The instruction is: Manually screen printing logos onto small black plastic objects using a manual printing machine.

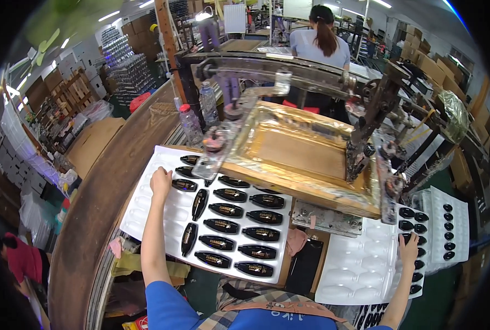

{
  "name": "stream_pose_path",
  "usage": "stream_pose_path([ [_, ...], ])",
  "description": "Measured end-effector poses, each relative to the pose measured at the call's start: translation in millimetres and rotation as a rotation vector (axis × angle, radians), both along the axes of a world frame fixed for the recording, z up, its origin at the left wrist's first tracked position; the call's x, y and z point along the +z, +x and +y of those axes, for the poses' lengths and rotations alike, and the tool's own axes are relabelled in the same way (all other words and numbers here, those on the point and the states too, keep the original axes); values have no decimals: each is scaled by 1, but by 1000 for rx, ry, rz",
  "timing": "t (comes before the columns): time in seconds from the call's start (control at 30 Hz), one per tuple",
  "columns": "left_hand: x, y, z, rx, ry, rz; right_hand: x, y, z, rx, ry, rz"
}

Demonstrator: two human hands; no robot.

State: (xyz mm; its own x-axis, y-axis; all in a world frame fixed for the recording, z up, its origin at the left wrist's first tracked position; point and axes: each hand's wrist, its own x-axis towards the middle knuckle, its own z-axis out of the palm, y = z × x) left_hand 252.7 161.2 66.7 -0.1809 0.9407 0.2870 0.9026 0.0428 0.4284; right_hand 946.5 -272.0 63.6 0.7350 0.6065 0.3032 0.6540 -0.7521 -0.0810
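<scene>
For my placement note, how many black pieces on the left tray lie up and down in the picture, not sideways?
2 visible: one piece lower right of the left hand, another piece below it. The wooden frame overhangs the tray, so more may be hidden.

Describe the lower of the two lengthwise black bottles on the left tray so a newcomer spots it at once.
Start at the big wooden frame in the middle, then go down and left to the white tray of black bottles. Near their left edge, two lie lengthwise; choose the lower bottle, whose neighbours to the right lie crosswise.
</scene>
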Motion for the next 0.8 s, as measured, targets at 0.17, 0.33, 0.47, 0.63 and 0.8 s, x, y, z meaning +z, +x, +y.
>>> stream_pose_path([
  [0.17,55,122,-43,-685,293,-220,-9,11,-13,179,388,234],
  [0.33,37,220,-73,-1044,323,-426,79,-130,70,501,658,758],
  [0.47,64,250,-74,-1110,135,-734,99,-182,116,781,706,697],
  [0.63,110,255,-66,-1116,-107,-1071,127,-237,165,878,356,730],
  [0.8,110,152,-64,-798,17,-1095,131,-259,170,876,263,671],
])
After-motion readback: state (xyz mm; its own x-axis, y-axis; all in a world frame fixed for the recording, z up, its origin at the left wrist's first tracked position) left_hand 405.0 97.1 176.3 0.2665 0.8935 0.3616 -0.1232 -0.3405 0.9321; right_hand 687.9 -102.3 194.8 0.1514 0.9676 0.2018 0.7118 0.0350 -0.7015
